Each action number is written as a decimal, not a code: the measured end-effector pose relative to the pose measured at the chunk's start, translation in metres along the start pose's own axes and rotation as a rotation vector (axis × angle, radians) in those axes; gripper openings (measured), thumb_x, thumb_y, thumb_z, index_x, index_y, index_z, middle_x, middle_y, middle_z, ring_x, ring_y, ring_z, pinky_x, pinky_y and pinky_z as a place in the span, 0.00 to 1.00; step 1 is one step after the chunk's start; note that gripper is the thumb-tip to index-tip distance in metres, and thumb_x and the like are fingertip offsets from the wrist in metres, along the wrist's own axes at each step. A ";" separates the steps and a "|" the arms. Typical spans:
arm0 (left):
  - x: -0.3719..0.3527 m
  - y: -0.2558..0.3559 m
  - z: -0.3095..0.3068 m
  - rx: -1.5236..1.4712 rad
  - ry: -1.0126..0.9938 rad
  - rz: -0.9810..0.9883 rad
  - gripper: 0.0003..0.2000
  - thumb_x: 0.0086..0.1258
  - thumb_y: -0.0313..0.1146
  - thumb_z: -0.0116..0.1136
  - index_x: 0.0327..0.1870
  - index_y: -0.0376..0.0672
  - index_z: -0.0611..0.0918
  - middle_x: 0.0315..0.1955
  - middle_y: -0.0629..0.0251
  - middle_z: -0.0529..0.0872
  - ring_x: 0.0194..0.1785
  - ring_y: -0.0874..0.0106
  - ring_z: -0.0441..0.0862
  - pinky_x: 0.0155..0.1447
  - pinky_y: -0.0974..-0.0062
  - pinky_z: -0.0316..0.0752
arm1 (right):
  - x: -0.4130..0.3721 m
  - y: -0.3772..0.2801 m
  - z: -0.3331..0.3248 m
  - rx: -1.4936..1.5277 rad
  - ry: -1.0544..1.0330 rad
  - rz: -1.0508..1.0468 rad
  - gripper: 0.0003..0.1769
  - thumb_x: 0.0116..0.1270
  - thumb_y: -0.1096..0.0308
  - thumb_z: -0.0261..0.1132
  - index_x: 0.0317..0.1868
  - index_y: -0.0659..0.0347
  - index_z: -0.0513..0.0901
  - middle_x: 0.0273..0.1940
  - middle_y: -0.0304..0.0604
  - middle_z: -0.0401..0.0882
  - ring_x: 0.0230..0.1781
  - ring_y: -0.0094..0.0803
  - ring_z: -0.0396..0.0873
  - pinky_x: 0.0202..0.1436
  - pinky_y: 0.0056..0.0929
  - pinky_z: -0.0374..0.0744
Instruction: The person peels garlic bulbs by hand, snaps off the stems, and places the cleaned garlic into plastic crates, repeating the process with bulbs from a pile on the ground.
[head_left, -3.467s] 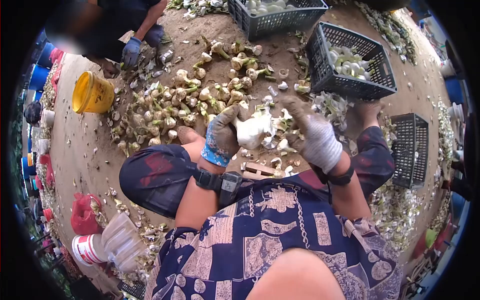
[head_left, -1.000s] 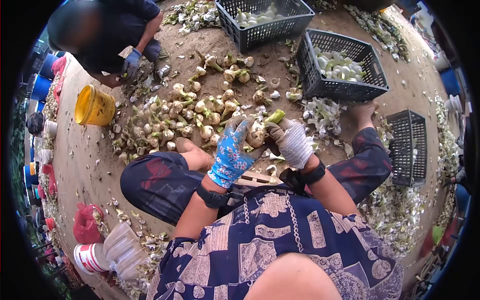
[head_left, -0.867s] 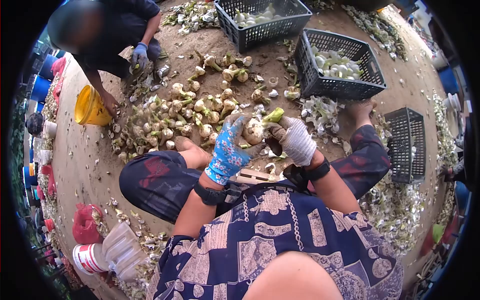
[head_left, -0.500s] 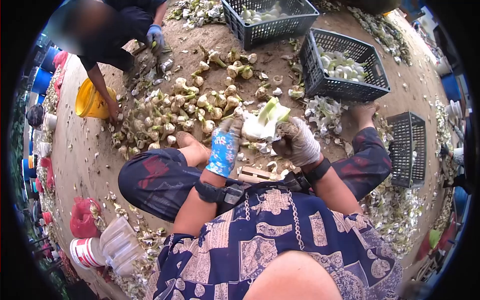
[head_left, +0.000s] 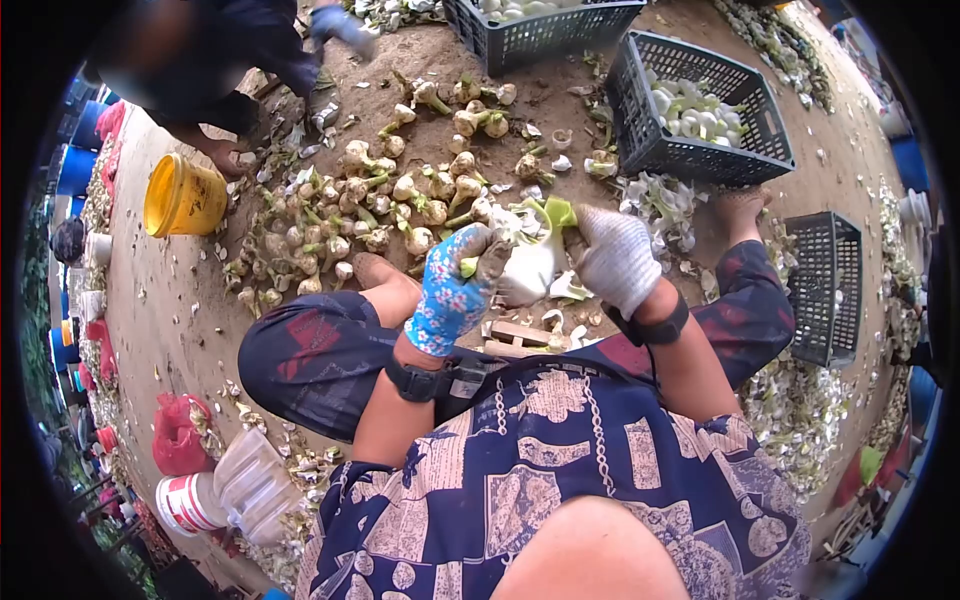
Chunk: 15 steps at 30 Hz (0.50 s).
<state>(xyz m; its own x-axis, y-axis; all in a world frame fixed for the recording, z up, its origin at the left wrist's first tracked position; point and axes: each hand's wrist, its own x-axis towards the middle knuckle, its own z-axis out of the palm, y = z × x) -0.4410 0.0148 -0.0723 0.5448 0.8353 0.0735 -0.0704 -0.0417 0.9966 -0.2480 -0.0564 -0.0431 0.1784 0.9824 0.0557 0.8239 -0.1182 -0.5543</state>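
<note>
My left hand [head_left: 455, 280], in a blue floral glove with a dirty palm, is closed on a white garlic bulb [head_left: 528, 275]. A bit of green stem [head_left: 468, 267] shows between its fingers. My right hand [head_left: 618, 262], in a whitish knit glove, is closed at the right end of a pale green strip of skin [head_left: 545, 217] that curls above the bulb. Its fingertips are partly hidden. Beneath the hands, loose skins surround a small wooden block [head_left: 522, 335]. Many unpeeled garlic bulbs [head_left: 350, 205] with short stems are heaped just ahead and to the left.
Black crates of white bulbs stand ahead [head_left: 545, 40] and right ahead [head_left: 700, 145]. Another black crate [head_left: 826, 290] is at the right. A yellow bucket [head_left: 186, 196] stands left, near a crouching co-worker [head_left: 215, 65]. Skins pile [head_left: 655, 210] by my right foot.
My right hand has swung outward and turned back-up, stretching the green skin away from the bulb. The bulb now sits lower. The co-worker's bare hand has left the bucket's side.
</note>
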 end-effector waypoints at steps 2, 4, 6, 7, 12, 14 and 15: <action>-0.003 0.002 -0.002 -0.148 -0.034 -0.105 0.12 0.66 0.37 0.59 0.41 0.36 0.79 0.30 0.62 0.82 0.29 0.73 0.79 0.42 0.74 0.77 | 0.008 0.023 0.014 -0.175 -0.076 0.084 0.06 0.54 0.69 0.60 0.31 0.61 0.79 0.25 0.55 0.79 0.28 0.53 0.79 0.32 0.44 0.76; -0.005 -0.024 -0.023 -0.539 -0.064 -0.212 0.13 0.67 0.40 0.58 0.43 0.38 0.79 0.33 0.62 0.81 0.31 0.73 0.80 0.43 0.72 0.78 | 0.006 0.025 0.030 -0.200 -0.261 0.125 0.06 0.55 0.68 0.59 0.28 0.62 0.78 0.24 0.55 0.78 0.27 0.51 0.79 0.31 0.43 0.76; 0.010 -0.016 -0.025 -0.812 -0.087 0.000 0.17 0.68 0.46 0.53 0.45 0.40 0.77 0.40 0.61 0.80 0.36 0.70 0.82 0.45 0.69 0.81 | -0.011 0.012 0.029 -0.009 -0.522 0.016 0.08 0.56 0.67 0.58 0.28 0.63 0.79 0.23 0.54 0.78 0.26 0.48 0.80 0.30 0.41 0.76; 0.010 -0.003 -0.025 -0.802 0.225 -0.199 0.17 0.67 0.46 0.54 0.44 0.41 0.77 0.38 0.62 0.81 0.38 0.70 0.82 0.45 0.69 0.81 | -0.024 0.006 0.013 0.184 -0.624 -0.089 0.09 0.57 0.67 0.58 0.28 0.64 0.79 0.21 0.53 0.78 0.24 0.45 0.80 0.29 0.39 0.77; 0.037 -0.065 -0.040 -1.016 0.855 -0.647 0.15 0.67 0.47 0.53 0.41 0.45 0.80 0.27 0.67 0.81 0.27 0.76 0.76 0.26 0.77 0.70 | -0.121 0.056 -0.026 -0.271 -0.398 -0.125 0.12 0.62 0.64 0.57 0.43 0.61 0.77 0.29 0.51 0.79 0.26 0.42 0.79 0.29 0.35 0.76; 0.040 -0.065 -0.025 -0.841 0.918 -0.739 0.14 0.68 0.47 0.53 0.35 0.45 0.80 0.20 0.70 0.78 0.20 0.76 0.72 0.22 0.76 0.67 | -0.094 0.059 -0.042 -0.269 -0.301 -0.045 0.13 0.59 0.66 0.59 0.43 0.61 0.77 0.36 0.52 0.79 0.33 0.43 0.80 0.31 0.35 0.78; 0.035 -0.072 -0.022 -0.839 0.906 -0.746 0.14 0.68 0.47 0.53 0.35 0.45 0.80 0.20 0.70 0.78 0.20 0.76 0.72 0.22 0.76 0.67 | -0.043 0.046 -0.059 0.187 -0.374 0.044 0.11 0.57 0.65 0.62 0.38 0.61 0.77 0.40 0.51 0.79 0.36 0.42 0.80 0.33 0.36 0.79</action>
<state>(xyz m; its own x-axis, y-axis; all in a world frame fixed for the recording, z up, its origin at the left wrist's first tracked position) -0.4353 0.0596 -0.1426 -0.0129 0.5853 -0.8107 -0.6459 0.6141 0.4536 -0.1855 -0.1132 -0.0220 -0.0245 0.9659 -0.2579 0.7015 -0.1671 -0.6928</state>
